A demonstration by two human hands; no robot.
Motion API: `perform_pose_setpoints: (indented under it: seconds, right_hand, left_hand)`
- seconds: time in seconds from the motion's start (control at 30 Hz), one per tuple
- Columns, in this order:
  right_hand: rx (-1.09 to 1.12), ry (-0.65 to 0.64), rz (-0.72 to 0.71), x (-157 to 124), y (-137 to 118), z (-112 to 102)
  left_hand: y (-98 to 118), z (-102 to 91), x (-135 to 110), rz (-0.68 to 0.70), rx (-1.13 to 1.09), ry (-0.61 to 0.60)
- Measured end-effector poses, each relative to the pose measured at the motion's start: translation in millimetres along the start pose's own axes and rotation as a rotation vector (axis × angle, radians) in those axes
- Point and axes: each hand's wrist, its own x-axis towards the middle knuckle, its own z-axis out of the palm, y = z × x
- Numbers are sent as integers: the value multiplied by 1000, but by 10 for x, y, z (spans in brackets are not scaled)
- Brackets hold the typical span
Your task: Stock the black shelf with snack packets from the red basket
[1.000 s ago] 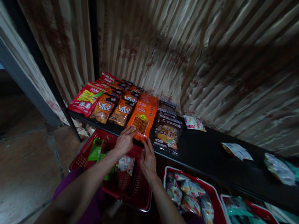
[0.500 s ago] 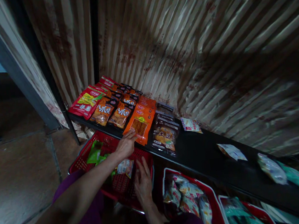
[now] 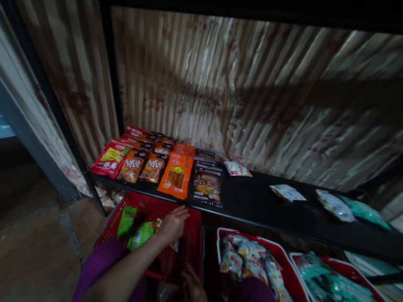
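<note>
My left hand (image 3: 175, 225) hangs over a red plastic basket (image 3: 140, 203) just below the shelf's front edge. Its fingers stretch loosely to the right, with nothing visible in them. Under and beside that forearm lie green snack packets (image 3: 127, 221) and a small packet partly covered by the hand. My right hand (image 3: 196, 293) is low at the basket's near right corner, dim, with fingers extended and no held item visible. Closest to my left hand on the shelf is an orange snack packet (image 3: 176, 177), lying flat and untouched. Brown potato-chip packets (image 3: 207, 184) lie to its right.
On the black shelf (image 3: 249, 198) are red packets (image 3: 110, 159), dark-orange packets (image 3: 131, 165), a small white packet (image 3: 238, 168), and scattered bags farther right. Below stand a basket of white-orange snack bags (image 3: 252, 256) and one of teal bags (image 3: 341, 285). A post (image 3: 98, 193) rises left.
My left hand has come off the orange packet and down over the basket. My right hand has moved lower toward me. The view has tilted upward, showing a dark upper shelf.
</note>
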Motion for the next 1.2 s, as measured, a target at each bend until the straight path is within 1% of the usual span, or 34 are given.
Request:
perform_pose_setpoints:
  seconds: [0.07, 0.13, 0.2, 0.3, 0.37, 0.43, 0.47, 0.53, 0.6, 0.7, 0.77, 0.83, 0.9, 1.0, 1.1, 1.2]
  right_hand:
    - [35, -30, 15, -91, 121, -59]
    - [65, -43, 15, -135, 180, -152]
    - [89, -48, 25, -139, 166, -255]
    - [97, -12, 76, -91, 36, -384]
    - [99, 14, 102, -28, -76, -449]
    - [113, 10, 113, 75, -176, -514]
    - [122, 3, 117, 147, -219, -552]
    - [134, 0, 122, 342, -295, -646]
    - [139, 13, 112, 611, -378, -764]
    - [145, 4, 42, 1143, -536, -951]
    - [130, 8, -20, 1567, -651, -1048]
    - [112, 29, -118, 2022, -756, -1100]
    - [64, 27, -218, 2487, -840, -1104]
    - [-65, 24, -291, 3167, -915, -1044]
    - [-171, 31, -293, 3778, -925, -949]
    - [-252, 25, -273, 4283, -887, -871]
  left_hand:
    - [77, 64, -98, 22, 16, -49]
    - [118, 110, -209, 20, 41, -60]
    - [127, 135, -315, 5, 64, -48]
    - [121, 129, -395, 4, 85, -15]
    - [126, 88, -353, 9, 93, 14]
    - [137, 17, -223, 9, 100, 69]
    - [139, -25, -132, 8, 105, 110]
    - [127, -113, 82, 17, 124, 243]
    - [85, -185, 300, -9, 147, 350]
    - [-18, -228, 576, -149, 167, 448]
    - [-87, -216, 707, -244, 170, 464]
    - [-139, -187, 794, -290, 166, 446]
    - [-172, -152, 845, -301, 162, 410]
    - [-207, -98, 890, -309, 166, 360]
    - [-262, -62, 949, -305, 173, 346]
    - [-347, -67, 1049, -299, 183, 347]
